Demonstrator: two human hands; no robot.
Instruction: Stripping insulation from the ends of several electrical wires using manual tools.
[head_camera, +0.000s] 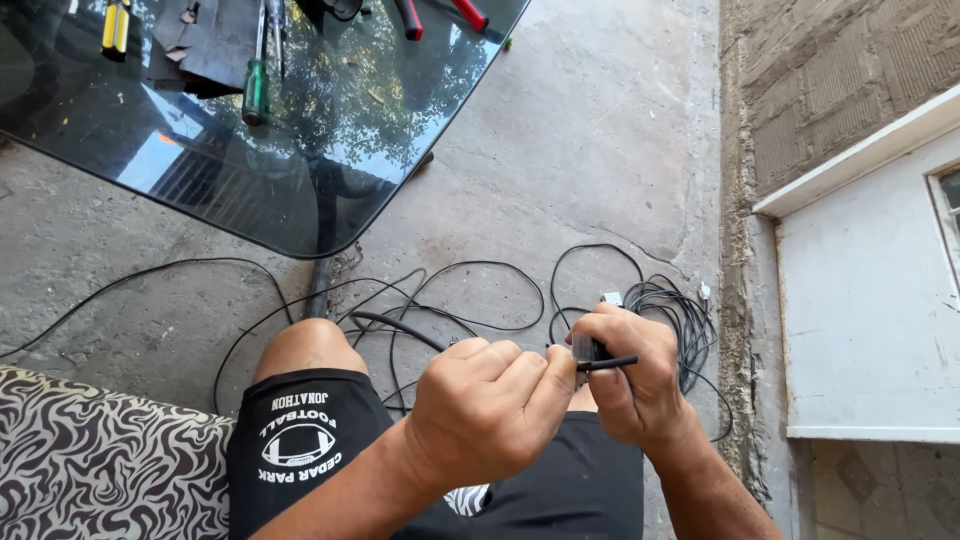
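Note:
My left hand (490, 405) and my right hand (635, 375) meet over my lap, both closed around a thick black cable (612, 363). The cable's short end sticks out between my thumbs, and the rest of the cable (400, 326) runs off left toward my knee. A small dark tool or part (588, 347) shows in my right fingers; what it is cannot be told. I sit in black shorts (300, 440) on a patterned cushion (100, 450).
Thin black wires (480, 300) loop across the concrete floor, with a coiled bundle (680, 310) by the wall. A glass table (300, 130) at upper left holds a green-handled screwdriver (256, 90), yellow-handled tool (115, 25) and red-handled pliers (440, 15). A white wall panel (870, 300) stands right.

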